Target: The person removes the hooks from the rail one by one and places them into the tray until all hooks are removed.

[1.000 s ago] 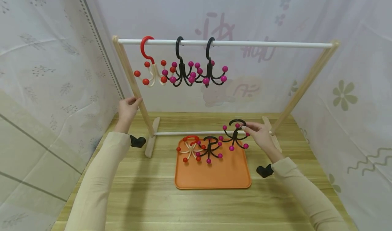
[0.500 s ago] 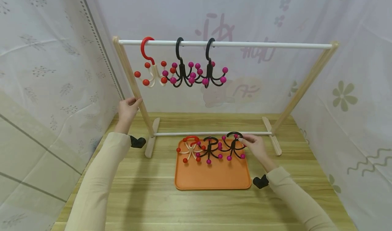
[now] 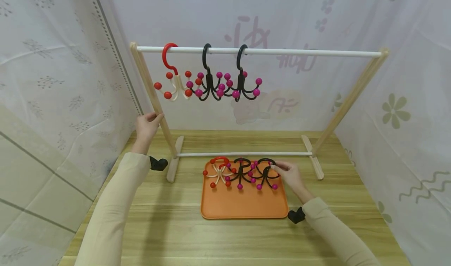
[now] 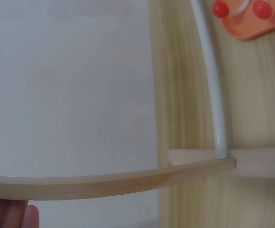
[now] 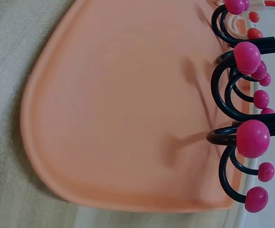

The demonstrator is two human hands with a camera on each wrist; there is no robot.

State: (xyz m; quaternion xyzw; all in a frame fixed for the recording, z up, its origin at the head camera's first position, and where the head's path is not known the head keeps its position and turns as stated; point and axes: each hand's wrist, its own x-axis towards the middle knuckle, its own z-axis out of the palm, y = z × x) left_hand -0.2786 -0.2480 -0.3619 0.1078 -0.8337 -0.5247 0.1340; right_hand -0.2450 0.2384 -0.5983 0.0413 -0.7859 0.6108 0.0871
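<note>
My left hand (image 3: pixel 146 128) grips the left wooden post (image 4: pixel 94 186) of a hanging rack; its fingers show at the lower left of the left wrist view. My right hand (image 3: pixel 289 176) pinches a black claw hanger (image 3: pixel 266 172) with pink ball tips, at the right end of the orange tray (image 3: pixel 243 205). In the right wrist view this hanger (image 5: pixel 252 138) sits over the tray's edge, and the hand is out of sight. Left of it on the tray are another black hanger (image 3: pixel 240 173) and a cream hanger (image 3: pixel 220 171) with a red hook and red balls.
From the rack's white top bar (image 3: pixel 299 52) hang a red-hooked cream hanger (image 3: pixel 177 85) and two black hangers, one in the middle (image 3: pixel 209 81) and one to its right (image 3: pixel 241 81). A lower white bar (image 3: pixel 197 154) runs behind the tray. The right post (image 3: pixel 352 95) stands on a wooden foot (image 3: pixel 315 164).
My right hand has brought its black hanger down and left, from above the tray's back right corner to beside the other hangers. My left hand has stayed on the post.
</note>
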